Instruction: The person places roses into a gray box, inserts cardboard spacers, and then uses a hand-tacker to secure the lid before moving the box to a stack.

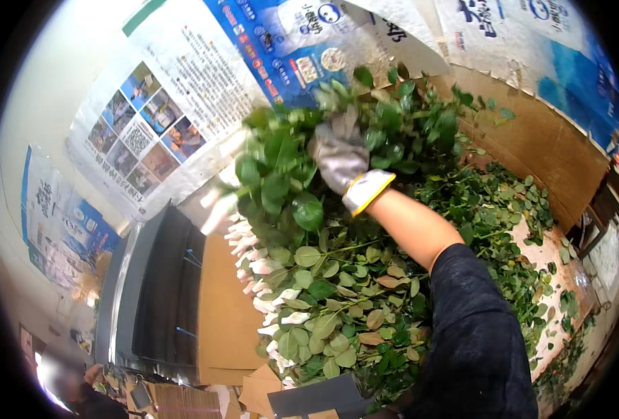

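My right hand (341,154), in a grey knit glove with a yellow-edged white cuff, reaches over the pile from the lower right. It is closed on a bunch of leafy stems (275,162), which look like roses; motion blur and leaves hide the fingertips. Below the hand lies a broad heap of leafy cut stems (335,314). Along its left side, flower heads in white net sleeves (257,267) point left. My left hand is out of view.
A brown cardboard panel (540,146) backs the heap at the right. Loose leaves litter the pale table (542,293). To the left stand a black bin (168,293) and a cardboard sheet (231,309). Flat cardboard (184,402) lies below, near another person (97,400). Printed posters (147,120) cover the wall.
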`<state>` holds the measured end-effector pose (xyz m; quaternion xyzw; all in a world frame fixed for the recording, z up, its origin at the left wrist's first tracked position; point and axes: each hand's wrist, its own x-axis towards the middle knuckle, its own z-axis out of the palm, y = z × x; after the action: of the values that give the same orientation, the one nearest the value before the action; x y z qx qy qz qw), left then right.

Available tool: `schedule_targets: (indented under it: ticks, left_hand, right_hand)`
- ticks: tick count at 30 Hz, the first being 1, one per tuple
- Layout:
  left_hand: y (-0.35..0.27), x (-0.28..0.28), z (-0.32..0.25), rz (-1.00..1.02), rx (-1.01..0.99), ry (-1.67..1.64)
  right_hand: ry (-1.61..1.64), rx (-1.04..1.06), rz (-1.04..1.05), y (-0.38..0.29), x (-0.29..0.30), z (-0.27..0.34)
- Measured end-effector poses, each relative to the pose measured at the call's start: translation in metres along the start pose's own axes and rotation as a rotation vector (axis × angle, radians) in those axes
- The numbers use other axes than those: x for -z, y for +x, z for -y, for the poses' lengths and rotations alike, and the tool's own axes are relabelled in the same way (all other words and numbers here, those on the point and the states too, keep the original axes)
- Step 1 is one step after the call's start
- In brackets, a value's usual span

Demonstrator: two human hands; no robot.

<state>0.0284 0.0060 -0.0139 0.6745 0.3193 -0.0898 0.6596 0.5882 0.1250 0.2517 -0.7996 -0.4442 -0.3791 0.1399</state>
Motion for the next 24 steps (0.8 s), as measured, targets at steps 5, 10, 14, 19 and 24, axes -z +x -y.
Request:
schedule_targets:
  ticks: [5, 10, 14, 19, 24]
  left_hand:
    - [0.001, 0.004, -0.005, 0.055, -0.029, 0.054]
    - [-0.011, 0.003, 0.005, 0.076, -0.040, 0.065]
    - [-0.030, 0.006, 0.029, 0.069, -0.031, 0.038]
    - [-0.038, 0.015, 0.047, 0.084, -0.070, 0.051]
    - [-0.046, 0.009, 0.029, 0.046, -0.004, -0.102]
  right_hand:
    - [0.402, 0.141, 0.658, -0.054, -0.027, -0.022]
    - [0.800, 0.148, 0.584, -0.040, -0.004, -0.050]
    - [0.526, -0.130, 0.307, -0.023, 0.048, -0.035]
    - [0.487, -0.140, -0.173, -0.006, 0.036, -0.036]
    - [0.149, -0.047, 0.679, 0.017, 0.009, -0.053]
